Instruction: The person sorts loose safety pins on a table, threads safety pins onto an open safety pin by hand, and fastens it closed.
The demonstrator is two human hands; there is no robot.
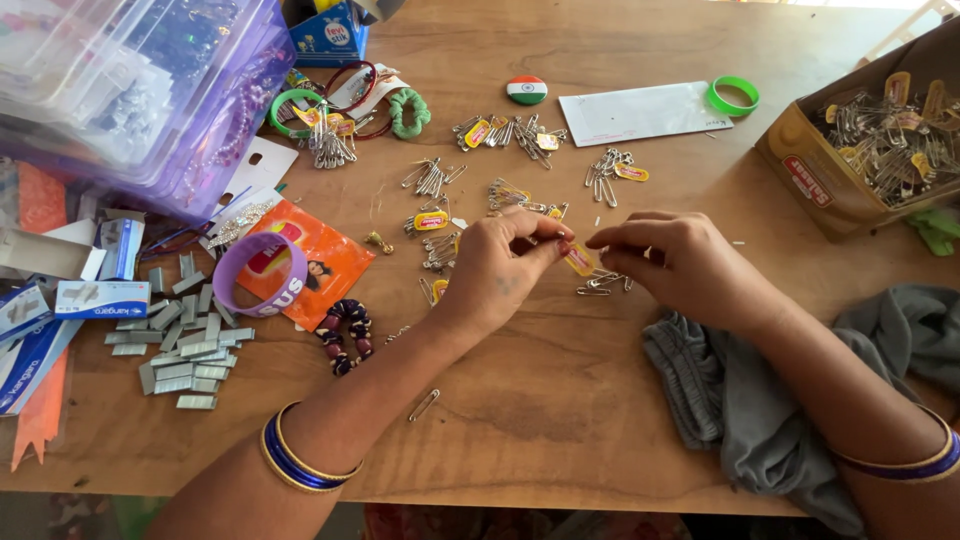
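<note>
Left hand [497, 262] curled, thumb and forefinger pinched shut on the yellow tag [579, 260] of a pin bunch [598, 280]. Right hand [680, 260] likewise closed, fingertips [597, 241] nipping the same tag from the other side, almost touching the left ones. Bunch hanging just below the fingertips, resting on the table [560, 400]. More tagged bunches [432, 222] scattered just beyond the left knuckles. Grey cloth [730, 390] under the right wrist. Loose pin [424, 404] beside the left forearm. Staple strips [185, 345] well off to the left.

A wooden worktop [560, 400] carries safety-pin bundles [520, 132] at its centre. Staple strips [185, 345] lie at eight o'clock, a cardboard box [815, 180] at two, grey cloth [740, 400] at four.
</note>
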